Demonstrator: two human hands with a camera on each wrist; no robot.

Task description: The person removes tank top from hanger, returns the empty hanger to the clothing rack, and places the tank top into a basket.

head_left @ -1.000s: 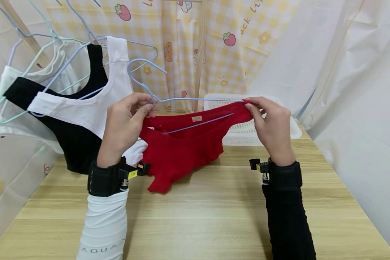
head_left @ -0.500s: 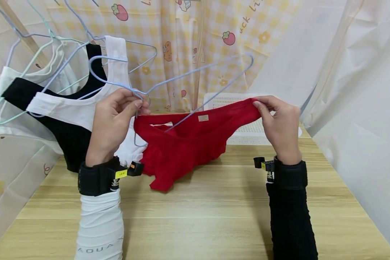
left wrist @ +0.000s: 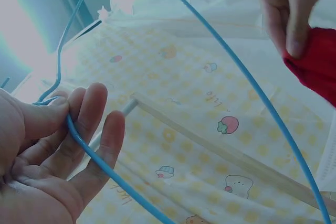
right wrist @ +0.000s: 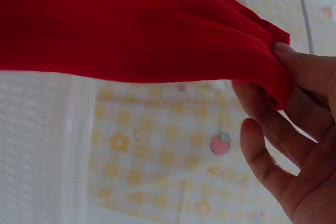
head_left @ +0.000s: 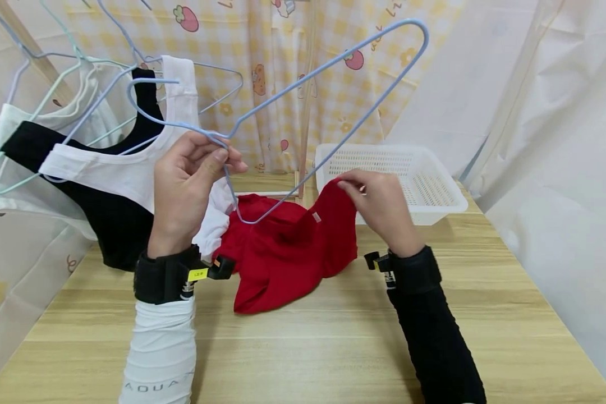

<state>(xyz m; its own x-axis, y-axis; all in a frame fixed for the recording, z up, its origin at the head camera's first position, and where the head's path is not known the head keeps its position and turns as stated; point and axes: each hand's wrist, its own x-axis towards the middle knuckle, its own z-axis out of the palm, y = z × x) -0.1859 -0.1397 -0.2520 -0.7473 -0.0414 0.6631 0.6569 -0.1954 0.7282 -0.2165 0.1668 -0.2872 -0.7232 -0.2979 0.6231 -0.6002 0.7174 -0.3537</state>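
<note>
My left hand [head_left: 189, 182] pinches a blue wire hanger [head_left: 328, 73] near the base of its hook, between thumb and fingers. The hanger is tilted, one end raised to the upper right and the other low, overlapping the red cloth in the head view. My right hand [head_left: 384, 207] pinches one edge of a red garment [head_left: 288, 258] with a small pale label. The rest of the garment slumps onto the table. In the right wrist view the red cloth [right wrist: 131, 35] stretches out from between thumb and fingers.
White and black tops [head_left: 126, 224] hang on hangers at the left. White cloth [head_left: 214, 221] lies beside the red garment. A white perforated basket [head_left: 434, 185] stands at the back right of the wooden table [head_left: 323, 353]. A checked curtain [head_left: 262, 45] hangs behind.
The hanger has come out of the red garment, its right end swinging up. My right hand has moved left and down with the garment's edge, and the cloth has gone slack.
</note>
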